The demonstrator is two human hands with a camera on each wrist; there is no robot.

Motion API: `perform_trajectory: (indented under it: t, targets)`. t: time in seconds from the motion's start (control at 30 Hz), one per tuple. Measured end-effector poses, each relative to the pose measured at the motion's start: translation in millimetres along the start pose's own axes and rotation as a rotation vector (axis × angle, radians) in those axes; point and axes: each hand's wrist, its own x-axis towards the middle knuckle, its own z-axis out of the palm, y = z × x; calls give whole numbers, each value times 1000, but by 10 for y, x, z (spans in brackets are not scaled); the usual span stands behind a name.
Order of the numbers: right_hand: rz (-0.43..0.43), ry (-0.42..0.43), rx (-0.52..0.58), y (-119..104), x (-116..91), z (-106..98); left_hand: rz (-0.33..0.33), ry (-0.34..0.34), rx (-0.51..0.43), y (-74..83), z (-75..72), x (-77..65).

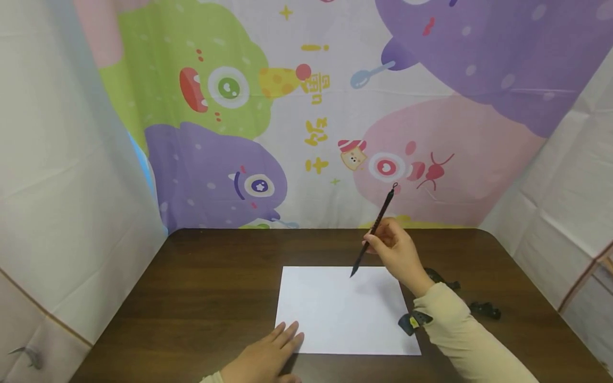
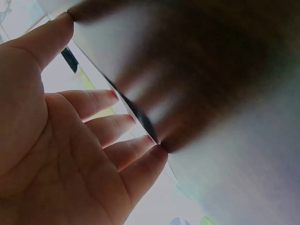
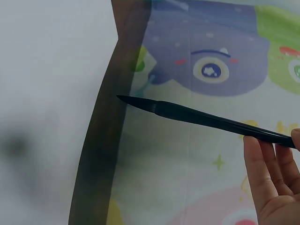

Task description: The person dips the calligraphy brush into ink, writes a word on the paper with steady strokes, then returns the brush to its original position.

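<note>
A dark calligraphy brush is pinched between the thumb and fingers of my right hand. It tilts, with its dark pointed tip over the far part of a white sheet of paper and its looped end up. In the right wrist view the brush shows its whole tapered head, which is dark down to the point. No marks show on the paper. My left hand rests at the paper's near left corner with fingers straight; the left wrist view shows its palm and fingertips against the surface.
The paper lies on a dark brown wooden table. Right of my right forearm are small black objects on the tabletop. A cartoon-print curtain hangs behind the far edge, and pale cloth hangs at both sides.
</note>
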Motion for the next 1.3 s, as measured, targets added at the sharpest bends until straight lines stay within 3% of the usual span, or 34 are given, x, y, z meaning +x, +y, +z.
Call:
perform_trajectory:
  t: [0.33, 0.8, 1.3]
  targets:
    - [-29, -47, -24, -71, 76, 357, -8, -2, -20, 9, 3, 4]
    - [16, -65, 18, -51, 174, 693, -18, -1, -4, 4, 22, 13]
    - [-60, -92, -110, -21, 87, 947, -28, -1, 34, 22, 21, 26]
